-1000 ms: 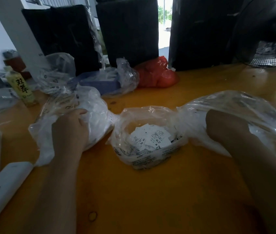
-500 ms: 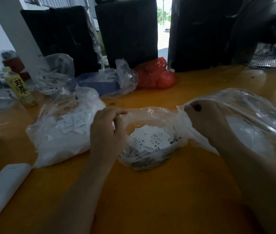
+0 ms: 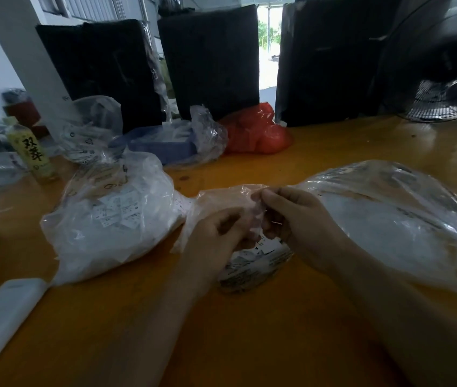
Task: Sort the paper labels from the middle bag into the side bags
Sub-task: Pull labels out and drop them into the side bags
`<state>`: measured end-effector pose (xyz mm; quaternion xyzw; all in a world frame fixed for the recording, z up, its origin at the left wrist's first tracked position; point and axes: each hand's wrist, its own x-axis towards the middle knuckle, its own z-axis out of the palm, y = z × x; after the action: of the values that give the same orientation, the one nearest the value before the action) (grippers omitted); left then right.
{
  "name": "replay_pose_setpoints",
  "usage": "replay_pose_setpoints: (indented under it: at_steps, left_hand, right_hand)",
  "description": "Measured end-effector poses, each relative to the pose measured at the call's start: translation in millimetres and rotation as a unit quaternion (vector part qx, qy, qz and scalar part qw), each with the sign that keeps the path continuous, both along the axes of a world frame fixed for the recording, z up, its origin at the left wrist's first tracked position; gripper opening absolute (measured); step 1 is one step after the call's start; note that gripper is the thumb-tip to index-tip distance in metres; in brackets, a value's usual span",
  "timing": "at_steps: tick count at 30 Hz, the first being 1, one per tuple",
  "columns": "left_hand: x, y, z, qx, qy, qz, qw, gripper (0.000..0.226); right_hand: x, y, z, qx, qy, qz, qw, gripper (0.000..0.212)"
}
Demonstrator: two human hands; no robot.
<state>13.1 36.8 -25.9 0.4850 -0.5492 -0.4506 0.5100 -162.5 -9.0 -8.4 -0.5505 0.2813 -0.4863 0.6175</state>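
Note:
Three clear plastic bags lie in a row on the orange table [image 3: 249, 344]. The small middle bag [image 3: 252, 269] holds white paper labels [image 3: 263, 248], mostly hidden by my hands. My left hand [image 3: 216, 236] and my right hand [image 3: 297, 222] meet over its mouth with fingers curled, and both pinch small labels between their fingertips there. The left side bag [image 3: 110, 224] is full of white labels. The right side bag [image 3: 395, 219] is wide and puffed, with white contents showing through.
A white flat device [image 3: 1, 317] lies at the front left edge. A drink bottle [image 3: 30, 152], more clear bags [image 3: 93, 129], a blue box in plastic [image 3: 165, 143] and a red bag [image 3: 258, 129] stand at the back. A fan [image 3: 439, 79] is at the far right.
Both hands left the side bags and came together over the middle bag. They now pinch labels at its mouth, hiding most of its contents.

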Motion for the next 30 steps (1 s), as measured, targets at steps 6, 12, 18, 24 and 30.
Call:
replay_pose_setpoints:
  at_steps: [6, 12, 18, 24, 30]
  left_hand:
    - [5.9, -1.9, 2.3, 0.002, 0.049, 0.052, 0.997, 0.02]
    - [12.3, -1.5, 3.6, -0.008, -0.021, 0.095, 0.995, 0.008]
    - [14.7, -3.2, 5.8, 0.014, 0.028, 0.096, 0.995, 0.018]
    - [12.6, -3.9, 8.2, -0.012, 0.073, 0.087, 0.993, 0.035]
    - [11.9, -5.1, 9.1, 0.065, 0.168, 0.061, 0.982, 0.024]
  right_hand:
    - [4.2, 1.2, -2.3, -0.023, 0.061, -0.051, 0.997, 0.028]
    - [3.1, 2.0, -6.5, -0.102, 0.252, -0.081, 0.959, 0.01]
    - [8.8, 5.7, -6.0, -0.09, 0.253, -0.081, 0.96, 0.013]
    - [6.8, 5.6, -4.3, -0.077, 0.198, -0.149, 0.966, 0.014]
    - [7.1, 7.2, -4.3, -0.094, 0.177, -0.12, 0.972, 0.006]
